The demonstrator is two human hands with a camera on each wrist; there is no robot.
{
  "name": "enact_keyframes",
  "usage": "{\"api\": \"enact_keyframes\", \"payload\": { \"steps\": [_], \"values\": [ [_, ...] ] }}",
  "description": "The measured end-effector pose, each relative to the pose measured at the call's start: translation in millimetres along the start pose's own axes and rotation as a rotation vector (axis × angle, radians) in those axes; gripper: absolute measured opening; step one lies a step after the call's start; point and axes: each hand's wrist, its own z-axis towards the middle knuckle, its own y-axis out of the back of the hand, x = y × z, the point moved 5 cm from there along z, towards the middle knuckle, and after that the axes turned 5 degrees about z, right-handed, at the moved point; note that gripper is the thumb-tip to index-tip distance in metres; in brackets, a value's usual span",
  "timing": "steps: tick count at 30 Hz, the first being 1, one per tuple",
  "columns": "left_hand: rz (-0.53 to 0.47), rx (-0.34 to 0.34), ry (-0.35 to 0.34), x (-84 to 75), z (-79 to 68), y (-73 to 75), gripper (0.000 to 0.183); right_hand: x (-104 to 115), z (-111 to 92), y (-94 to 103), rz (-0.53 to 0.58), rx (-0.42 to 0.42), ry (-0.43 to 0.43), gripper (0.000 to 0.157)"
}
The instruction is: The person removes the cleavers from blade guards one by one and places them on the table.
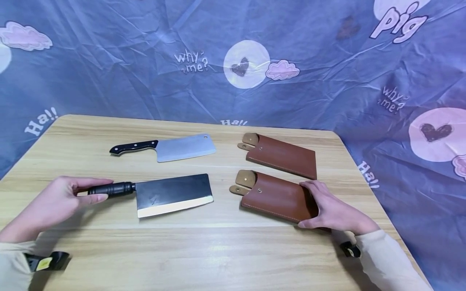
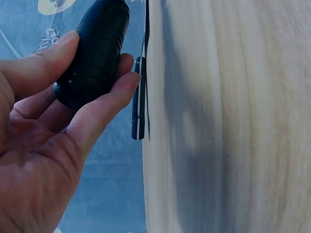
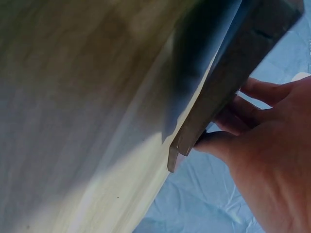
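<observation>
In the head view my left hand grips the ribbed black handle of a cleaver, whose dark blade has a bright edge and points right. Thumb and fingers close around that handle in the left wrist view. My right hand holds the right end of a brown leather knife sheath, thumb on the near edge and fingers on the far edge. The sheath's open flap end faces the blade, with a gap between them. Seen from the right wrist, the sheath appears edge-on and dark.
Behind the held cleaver lies a second cleaver with a silver blade and riveted black handle. Another brown sheath lies behind the held one. All are over a wooden table, backed by a blue printed cloth.
</observation>
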Motion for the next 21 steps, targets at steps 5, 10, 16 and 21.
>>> {"api": "enact_keyframes", "payload": {
  "steps": [5, 10, 16, 21],
  "values": [
    [-0.006, 0.019, 0.006, 3.3, 0.5, -1.7, 0.033, -2.7, -0.8, -1.2, 0.006, 0.005, -0.011, 0.112],
    [-0.004, 0.068, 0.025, 7.8, 0.7, -3.6, 0.039, -4.2, -1.6, -2.6, 0.011, 0.011, -0.014, 0.113],
    [0.039, 0.123, 0.051, 9.9, 0.0, -6.2, 0.047, -4.7, -2.0, -3.8, 0.024, 0.03, -0.025, 0.114],
    [0.039, 0.121, 0.021, 10.8, -1.3, -8.2, 0.047, -3.9, -2.1, -5.1, 0.028, 0.051, -0.037, 0.116]
  ]
}}
